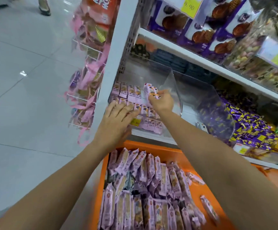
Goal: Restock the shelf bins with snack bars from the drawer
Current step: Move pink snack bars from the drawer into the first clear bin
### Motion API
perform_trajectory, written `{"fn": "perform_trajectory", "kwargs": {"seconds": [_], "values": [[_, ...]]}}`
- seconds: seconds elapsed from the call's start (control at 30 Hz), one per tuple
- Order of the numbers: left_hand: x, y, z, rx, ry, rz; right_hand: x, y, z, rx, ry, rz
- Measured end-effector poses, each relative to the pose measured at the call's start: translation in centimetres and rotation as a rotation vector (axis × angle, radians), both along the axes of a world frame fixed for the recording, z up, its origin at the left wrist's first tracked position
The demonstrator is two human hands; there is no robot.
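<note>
Head: hands outstretched onto snack bars

free: bin rear, over stacked bars | blocked: clear divider right, shelf board overhead

One head-worn wide-angle view, pitched forward and steeply down. Close range: left hand and right hand reach mid-frame. Orange drawer of snack bars fills the near bottom; clear shelf bin just beyond, centre. Floor left, upper shelves far right. Edges blurred.
</note>
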State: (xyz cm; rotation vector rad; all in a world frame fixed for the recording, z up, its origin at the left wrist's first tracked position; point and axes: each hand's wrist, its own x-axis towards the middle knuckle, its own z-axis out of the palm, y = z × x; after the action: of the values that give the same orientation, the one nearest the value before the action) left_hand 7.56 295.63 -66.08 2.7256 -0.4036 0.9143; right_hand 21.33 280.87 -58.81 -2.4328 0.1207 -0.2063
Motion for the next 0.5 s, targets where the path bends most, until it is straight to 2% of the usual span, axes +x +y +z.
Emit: {"fn": "perform_trajectory", "kwargs": {"seconds": [0.17, 0.5], "values": [[0.6, -0.3, -0.7, -0.027, -0.039, 0.005, 2.7, 1.3, -1.0, -0.202, 0.039, -0.019], [0.9, -0.7, -1.2, -0.084, -0.114, 0.021, 5.1, 2.0, -3.0, -0.121, 0.218, -0.009]]}}
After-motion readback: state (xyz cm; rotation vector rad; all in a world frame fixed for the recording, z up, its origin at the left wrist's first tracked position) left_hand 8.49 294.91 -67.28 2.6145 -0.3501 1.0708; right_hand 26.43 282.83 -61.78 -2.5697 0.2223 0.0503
